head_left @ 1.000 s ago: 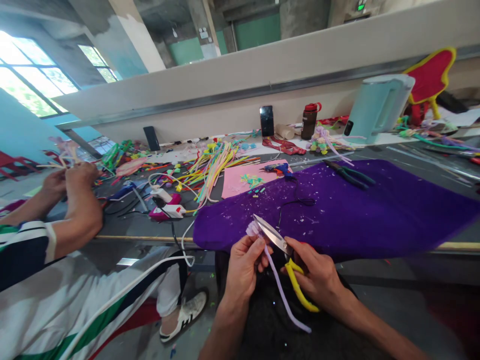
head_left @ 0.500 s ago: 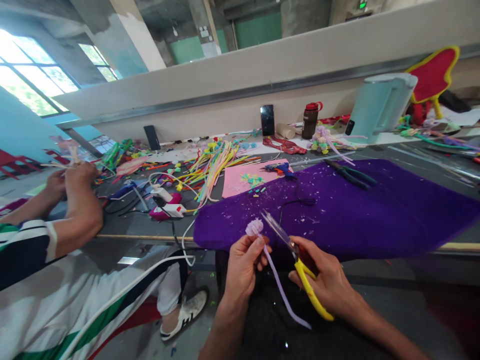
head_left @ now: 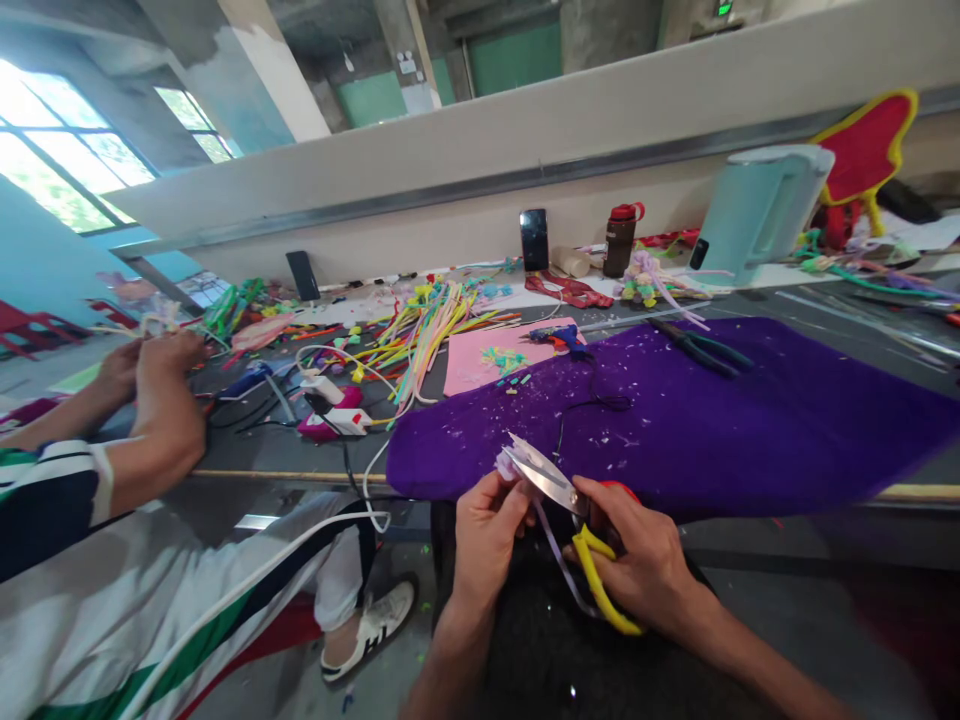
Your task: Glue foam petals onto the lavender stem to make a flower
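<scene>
Between the thumb and fingers of my left hand [head_left: 489,532] is a pale lilac pipe-cleaner flower [head_left: 505,464], its fuzzy head above the fingertips. The flower's long stem [head_left: 556,556] hangs down to the right, partly behind the scissors. My right hand [head_left: 637,550] grips the scissors [head_left: 546,478], which have a yellow handle loop and a red one. Their metal blades lie across the flower head and hide part of it; whether they touch it I cannot tell. Both hands are just off the near edge of a purple cloth [head_left: 697,440] sprinkled with pale clippings.
On the table are pliers [head_left: 694,347], a blue glue gun [head_left: 559,337], a pink sheet [head_left: 469,365] with small cut pieces, and many coloured pipe cleaners [head_left: 431,335]. A kettle [head_left: 765,215] and bottle [head_left: 621,240] stand behind. A co-worker's arms [head_left: 169,400] are at left, near power strips [head_left: 337,415].
My right hand has brought the scissors left and slightly down, so the blades now cross the flower head. The co-worker's hands at left have shifted slightly.
</scene>
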The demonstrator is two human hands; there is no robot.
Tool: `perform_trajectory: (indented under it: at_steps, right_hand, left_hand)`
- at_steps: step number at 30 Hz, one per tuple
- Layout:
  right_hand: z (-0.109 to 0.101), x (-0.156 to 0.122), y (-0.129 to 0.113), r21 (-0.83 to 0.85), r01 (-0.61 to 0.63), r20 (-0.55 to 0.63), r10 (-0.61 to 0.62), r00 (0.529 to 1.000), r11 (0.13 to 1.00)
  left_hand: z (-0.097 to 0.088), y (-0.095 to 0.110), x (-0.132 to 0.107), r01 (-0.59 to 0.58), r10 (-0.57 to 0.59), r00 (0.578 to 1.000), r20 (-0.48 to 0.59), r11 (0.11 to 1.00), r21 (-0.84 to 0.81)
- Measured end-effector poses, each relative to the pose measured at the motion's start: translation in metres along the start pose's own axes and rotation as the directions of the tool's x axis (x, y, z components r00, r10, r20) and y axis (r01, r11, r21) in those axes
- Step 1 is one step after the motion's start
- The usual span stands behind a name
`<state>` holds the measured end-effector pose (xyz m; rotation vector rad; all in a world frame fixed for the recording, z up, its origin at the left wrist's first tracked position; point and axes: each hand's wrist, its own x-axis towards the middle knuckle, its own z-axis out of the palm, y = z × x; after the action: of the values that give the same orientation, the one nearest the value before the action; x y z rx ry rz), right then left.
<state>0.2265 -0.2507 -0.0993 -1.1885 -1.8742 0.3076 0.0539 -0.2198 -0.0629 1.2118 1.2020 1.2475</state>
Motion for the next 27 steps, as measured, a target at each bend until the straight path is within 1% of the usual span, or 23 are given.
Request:
perform_trajectory:
  at_steps: [8, 17, 27]
  right_hand:
    - [0.001, -0.001, 0.001, -0.012, 0.004, -0.002, -0.004, 1.0, 1.0]
    - [0.005, -0.003, 0.008, 0.003, 0.014, 0.019, -0.014, 1.0, 1.0]
    - [0.007, -0.007, 0.013, -0.028, 0.026, 0.027, -0.026, 0.999, 0.999]
  left_hand:
    - [-0.001, 0.003, -0.002, -0.047, 0.046, 0.999, 0.012, 0.991, 0.122]
    - [0.0, 0.005, -0.003, -0.02, 0.016, 0.999, 0.049, 0.998, 0.065]
    - [-0.002, 0.005, -0.003, -0.016, 0.012, 0.999, 0.035, 0.994, 0.109]
